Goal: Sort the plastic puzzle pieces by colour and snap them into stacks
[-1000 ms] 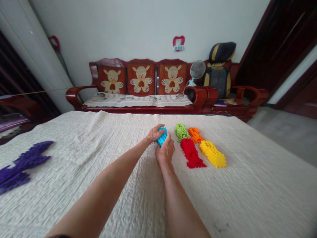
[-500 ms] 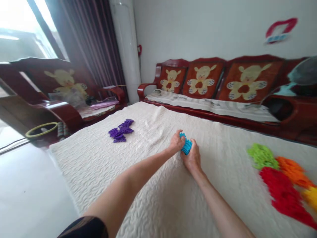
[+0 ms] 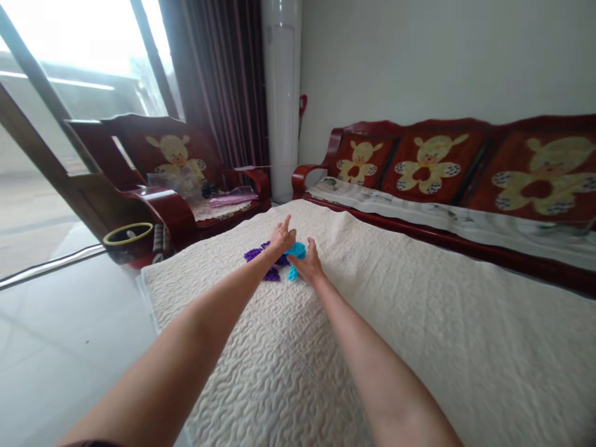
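Light blue textured pieces (image 3: 297, 251) lie against the right side of the purple pieces (image 3: 254, 254) on the cream quilted cover (image 3: 288, 347). My left hand (image 3: 282, 238) is over the place where purple and blue meet, its fingers apart and partly raised. At the right edge of the blue pieces is my right hand (image 3: 309, 262), thumb and fingers spread around them and touching them. Part of the purple pile is hidden behind my left hand and forearm.
Behind the covered surface stands a dark red wooden sofa (image 3: 316, 169) with bear cushions. A matching armchair (image 3: 174, 208) with a plastic bag and pink cloth is at the left. A bin with a yellow rim (image 3: 128, 233) stands on the floor beside it.
Both hands have carried the blue pieces left to the purple ones, and their fingers have loosened. The view has turned left, so the green, orange, red and yellow pieces are out of frame.
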`<state>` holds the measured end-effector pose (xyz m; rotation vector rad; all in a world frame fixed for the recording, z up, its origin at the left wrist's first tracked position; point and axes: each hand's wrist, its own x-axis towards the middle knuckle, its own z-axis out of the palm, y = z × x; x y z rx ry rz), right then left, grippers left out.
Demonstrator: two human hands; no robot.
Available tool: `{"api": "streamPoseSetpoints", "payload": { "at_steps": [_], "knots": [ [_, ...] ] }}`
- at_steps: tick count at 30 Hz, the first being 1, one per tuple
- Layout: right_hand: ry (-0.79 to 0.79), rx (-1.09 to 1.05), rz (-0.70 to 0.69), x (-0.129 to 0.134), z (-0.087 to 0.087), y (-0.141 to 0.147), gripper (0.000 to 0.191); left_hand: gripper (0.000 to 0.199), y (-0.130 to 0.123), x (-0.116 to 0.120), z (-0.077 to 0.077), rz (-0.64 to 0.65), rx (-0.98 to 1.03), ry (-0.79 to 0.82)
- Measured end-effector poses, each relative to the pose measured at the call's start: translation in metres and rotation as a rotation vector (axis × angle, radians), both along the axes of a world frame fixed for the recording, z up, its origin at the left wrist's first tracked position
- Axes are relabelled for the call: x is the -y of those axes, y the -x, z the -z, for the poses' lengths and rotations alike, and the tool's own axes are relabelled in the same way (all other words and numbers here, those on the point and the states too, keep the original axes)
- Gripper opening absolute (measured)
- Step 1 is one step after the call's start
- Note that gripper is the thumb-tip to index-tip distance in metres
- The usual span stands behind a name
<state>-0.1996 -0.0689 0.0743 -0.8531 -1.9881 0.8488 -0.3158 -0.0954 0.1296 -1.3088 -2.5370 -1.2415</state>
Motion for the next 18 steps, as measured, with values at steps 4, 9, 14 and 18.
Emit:
{"api": "streamPoseSetpoints", "payload": {
  "at_steps": [4,9,14,18],
  "knots": [
    [-0.123,0.030,-0.025,0.007,0.014,-0.055,0.062,0.043,-0.014,0.016,0.009,-0.031,-0.131,0.085],
    [-0.245,0.130,0.136,0.018,0.029,-0.174,0.047,0.040,-0.084,0.012,0.027,0.178,-0.265,0.091],
    [-0.237,0.273,0.368,0.024,0.017,-0.291,0.045,0.037,-0.179,-0.024,0.064,0.463,-0.246,0.030],
    [-0.277,0.305,0.629,0.034,0.005,-0.376,0.042,0.034,-0.256,-0.045,0.077,0.646,-0.208,-0.022]
  ]
}}
